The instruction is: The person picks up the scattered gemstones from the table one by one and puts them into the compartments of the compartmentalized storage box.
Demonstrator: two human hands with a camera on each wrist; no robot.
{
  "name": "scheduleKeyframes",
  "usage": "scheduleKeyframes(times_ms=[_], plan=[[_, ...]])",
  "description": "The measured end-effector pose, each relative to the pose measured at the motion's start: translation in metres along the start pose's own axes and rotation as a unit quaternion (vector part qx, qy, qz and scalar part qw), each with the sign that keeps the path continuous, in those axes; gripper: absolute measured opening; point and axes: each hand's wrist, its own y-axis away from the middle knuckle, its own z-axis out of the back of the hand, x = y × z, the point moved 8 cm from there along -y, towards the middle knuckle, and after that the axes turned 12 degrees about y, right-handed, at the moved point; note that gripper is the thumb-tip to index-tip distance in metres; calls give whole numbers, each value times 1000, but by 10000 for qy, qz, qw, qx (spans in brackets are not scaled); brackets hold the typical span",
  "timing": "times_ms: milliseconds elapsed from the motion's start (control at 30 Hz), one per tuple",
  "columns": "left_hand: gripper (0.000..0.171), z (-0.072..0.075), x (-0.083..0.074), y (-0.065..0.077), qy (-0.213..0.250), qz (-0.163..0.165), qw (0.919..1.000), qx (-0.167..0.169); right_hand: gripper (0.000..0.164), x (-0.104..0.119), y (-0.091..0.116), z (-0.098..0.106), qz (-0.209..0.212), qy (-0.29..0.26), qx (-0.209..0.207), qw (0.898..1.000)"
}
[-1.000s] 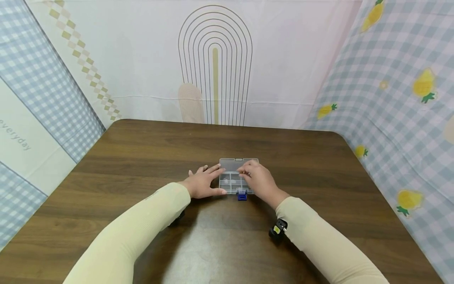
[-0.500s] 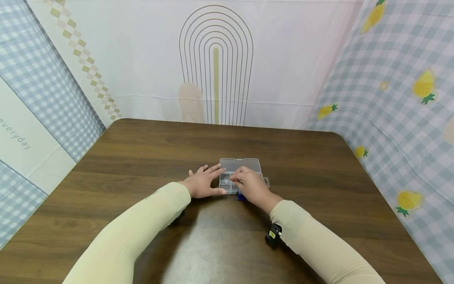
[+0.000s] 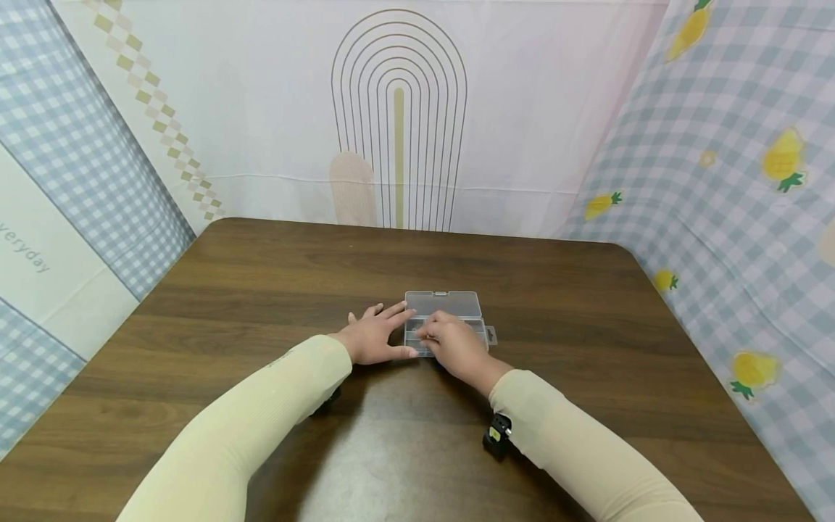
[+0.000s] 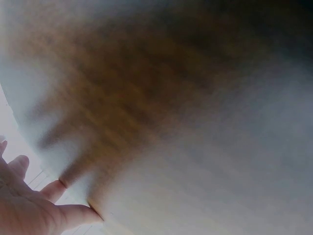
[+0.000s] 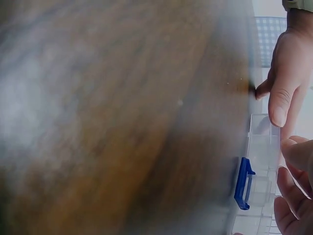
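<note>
A clear plastic compartment box [image 3: 480,328] lies on the table, its lid [image 3: 450,302] tipped back on the far side. My left hand [image 3: 373,339] is flat with spread fingers. Its thumb and forefinger touch the box's left end. My right hand [image 3: 459,348] is over the box, bent fingertips down at the left compartments; whether anything small is between them cannot be made out. The right wrist view shows the box's blue latch [image 5: 243,183] hanging at the near side, beside the curled fingers [image 5: 291,188] of the right hand.
The box rests on a brown wood-grain table [image 3: 404,449] with rounded far corners. A patterned white cloth [image 3: 522,109] hangs behind it, and checked cloths [image 3: 730,196] hang at both sides. A clear hanging tab [image 3: 491,335] juts from the box's right end.
My right hand has moved left and slightly nearer, from the right compartments to the left ones, uncovering the box's right end. My left hand has stayed in place.
</note>
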Motion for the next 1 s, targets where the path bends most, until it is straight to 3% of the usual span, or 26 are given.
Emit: scheduleKeyframes(times_ms=[433, 733, 1000], plan=[[82, -2, 0, -1, -7, 44, 10000, 37, 19, 1, -2, -3, 106, 157, 190, 9996], [84, -1, 0, -3, -156, 84, 9998, 52, 43, 1, 0, 5, 320, 306, -224, 9988], [85, 0, 1, -5, -124, 204, 9996, 165, 47, -3, 1, 14, 286, 311, -310, 9986]])
